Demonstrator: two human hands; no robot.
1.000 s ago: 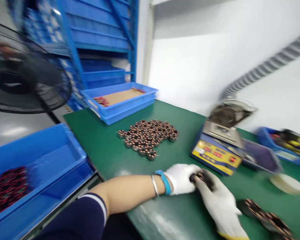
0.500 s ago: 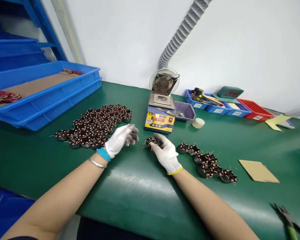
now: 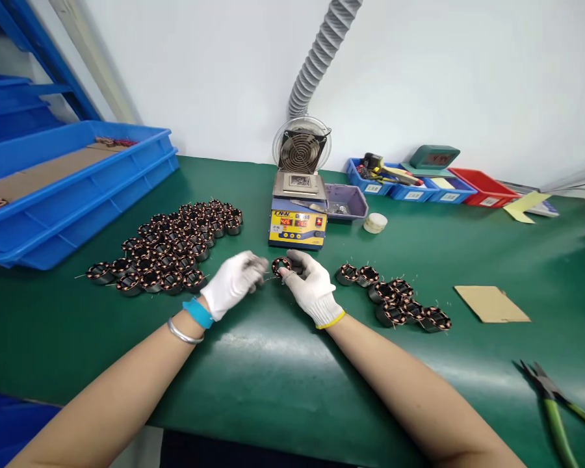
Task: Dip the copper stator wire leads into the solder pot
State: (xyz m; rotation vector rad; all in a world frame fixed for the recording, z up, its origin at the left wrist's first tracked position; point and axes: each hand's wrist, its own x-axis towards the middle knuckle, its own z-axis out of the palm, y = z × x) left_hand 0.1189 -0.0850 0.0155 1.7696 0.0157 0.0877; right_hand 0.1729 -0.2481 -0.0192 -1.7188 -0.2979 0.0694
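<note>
My right hand (image 3: pixel 308 286), in a white glove with grey fingers, grips a motor stator (image 3: pixel 281 267) wound with copper, above the green table. The thumb lies across its near rim. My left hand (image 3: pixel 238 278), gloved alike, is just left of this stator, fingers loosely bent and slightly blurred; I make out nothing between them. Left of it stands a large group of similar stators (image 3: pixel 175 244) with thin wire ends sticking out. A smaller group of stators (image 3: pixel 394 302) lies to the right of my right hand. Beyond both hands is a blue-and-yellow solder pot (image 3: pixel 297 227) with lit red digits.
A fan (image 3: pixel 301 151) and grey duct (image 3: pixel 324 55) stand behind the pot. Beside it are a purple tray (image 3: pixel 348 201) and a round white container (image 3: pixel 375 223). Blue crates (image 3: pixel 78 214) flank the left; small bins (image 3: pixel 414 192), cardboard (image 3: pixel 492 304) and pliers (image 3: pixel 548 387) are right.
The view has shifted, so most things appear further left. My left hand has come closer to the stator, its fingers drawn nearer together. My right hand still holds the same stator.
</note>
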